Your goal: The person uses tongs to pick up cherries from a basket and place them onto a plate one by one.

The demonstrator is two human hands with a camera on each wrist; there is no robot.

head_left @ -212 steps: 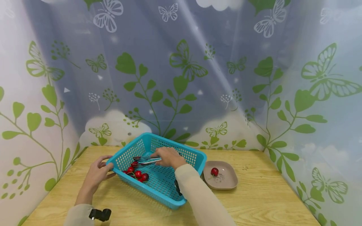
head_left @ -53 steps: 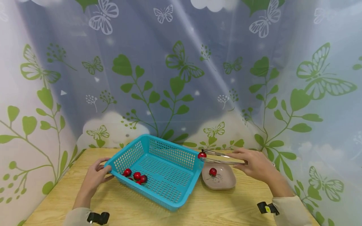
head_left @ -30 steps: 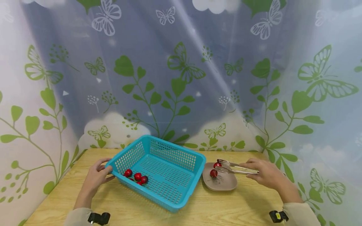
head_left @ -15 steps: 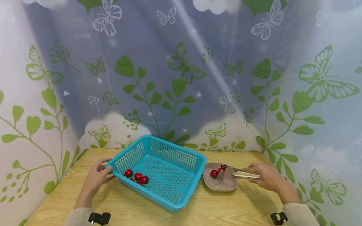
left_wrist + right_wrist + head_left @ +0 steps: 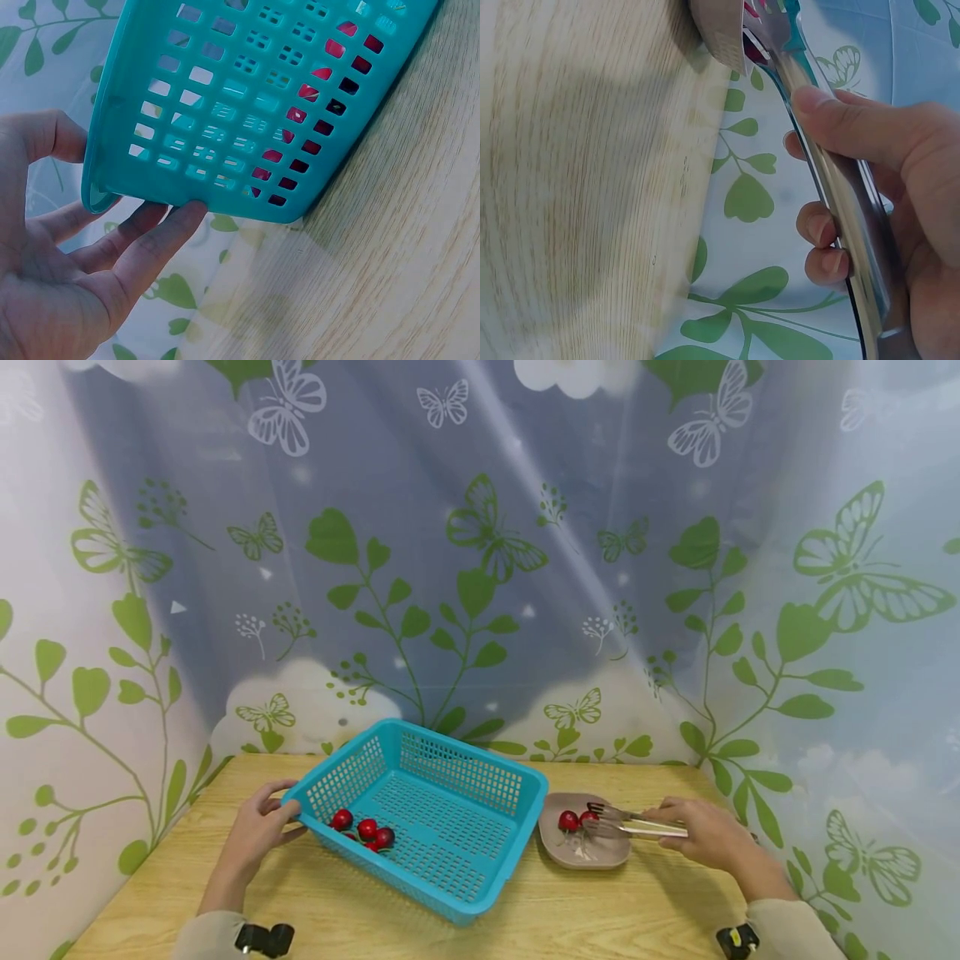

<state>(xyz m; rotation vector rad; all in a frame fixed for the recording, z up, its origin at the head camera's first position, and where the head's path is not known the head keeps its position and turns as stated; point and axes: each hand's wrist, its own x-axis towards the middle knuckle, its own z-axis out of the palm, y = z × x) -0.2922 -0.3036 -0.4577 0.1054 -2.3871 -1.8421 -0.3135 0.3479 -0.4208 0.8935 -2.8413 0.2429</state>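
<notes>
My left hand (image 5: 255, 831) grips the left corner of a blue plastic basket (image 5: 408, 882), thumb on the rim and fingers beneath it in the left wrist view. Several red cherries (image 5: 342, 819) lie in the basket's near left corner. In my right hand (image 5: 708, 835) is a pair of metal tongs (image 5: 648, 830) with fork-like tips, gripped around the handles in the right wrist view. Their tips stand low over a beige dish (image 5: 558, 853), right at a cherry (image 5: 588, 818) that they partly hide. Another cherry (image 5: 567, 821) lies just left of it in the dish.
The dish stands close to the basket's right side on a wooden table (image 5: 600, 910). Behind the table hangs a curtain (image 5: 480, 610) printed with leaves and butterflies, which also runs along both sides.
The right hand moved the tongs from inside the basket, carrying a cherry rightward and down into the dish, beside the one there. Recently the tongs have sunk lower. The left hand stayed on the basket.
</notes>
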